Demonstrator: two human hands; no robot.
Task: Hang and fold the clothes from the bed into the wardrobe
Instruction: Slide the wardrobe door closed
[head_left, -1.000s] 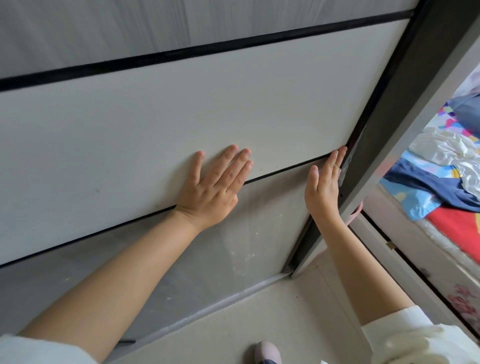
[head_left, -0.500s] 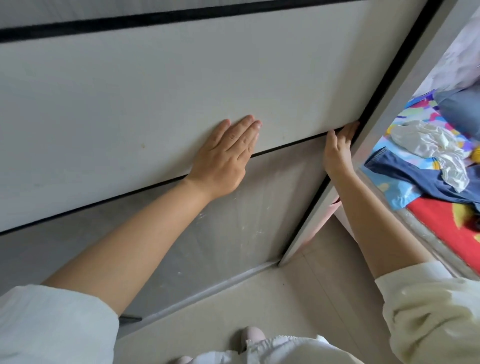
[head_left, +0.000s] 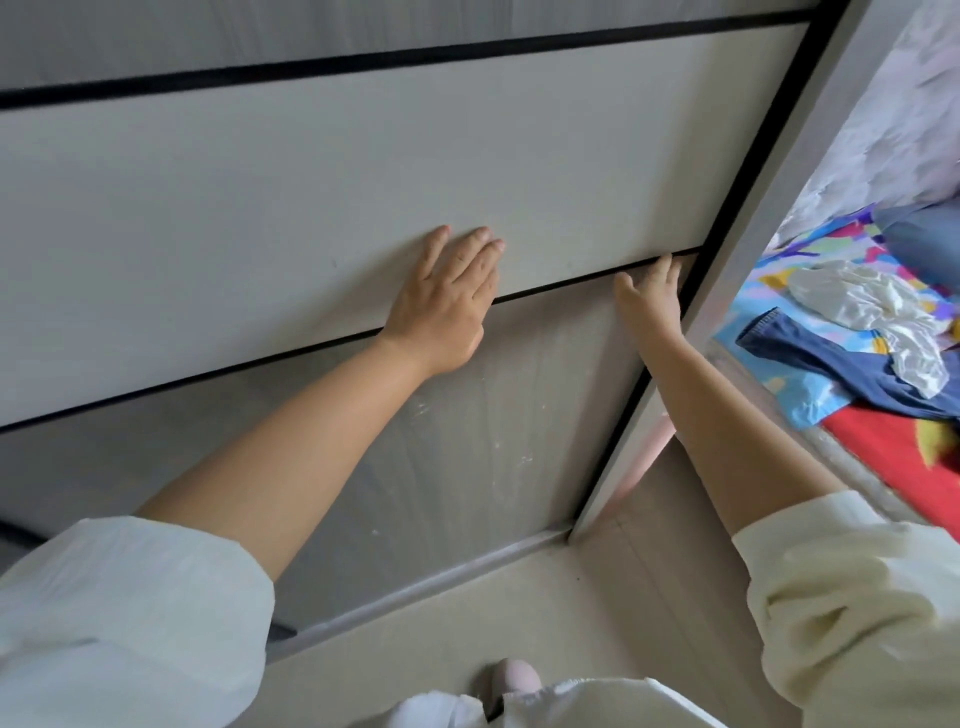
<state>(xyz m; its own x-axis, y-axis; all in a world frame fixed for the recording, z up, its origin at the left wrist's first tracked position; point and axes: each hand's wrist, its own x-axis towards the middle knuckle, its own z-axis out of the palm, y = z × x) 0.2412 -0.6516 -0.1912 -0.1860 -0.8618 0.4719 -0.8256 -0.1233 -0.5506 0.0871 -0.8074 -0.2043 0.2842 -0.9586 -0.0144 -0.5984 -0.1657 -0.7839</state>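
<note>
The wardrobe door (head_left: 363, 171) filled most of the view, a pale panelled sliding front crossed by thin black strips. Its right edge ran beside the dark vertical frame (head_left: 748, 166), and no gap showed between door and frame where the hands were. The left hand (head_left: 441, 306) lay flat on the panel, fingers straight and together, palm pressed across one black strip. The right hand (head_left: 649, 301) rested at the door's right edge, fingers extended upward along it with the tips at the strip; whether they hooked round the edge could not be told. The two hands were apart, holding nothing but the door's surface.

To the right of the frame the bed (head_left: 893, 467) showed, with a bright patterned sheet. On it lay the clothes: a white crumpled garment (head_left: 872, 317) overlapping a blue denim garment (head_left: 841, 369). A grey pillow (head_left: 930, 239) lay beyond them. The pale floor (head_left: 597, 613) ran between wardrobe and bed, and a shoe tip (head_left: 511, 675) showed at the bottom.

Compared with a second earlier, both hands had kept the same posture on the door, the left flat, the right at the edge. The view had swung so that the dark frame looked narrower and more of the bed and its clothes came into sight.
</note>
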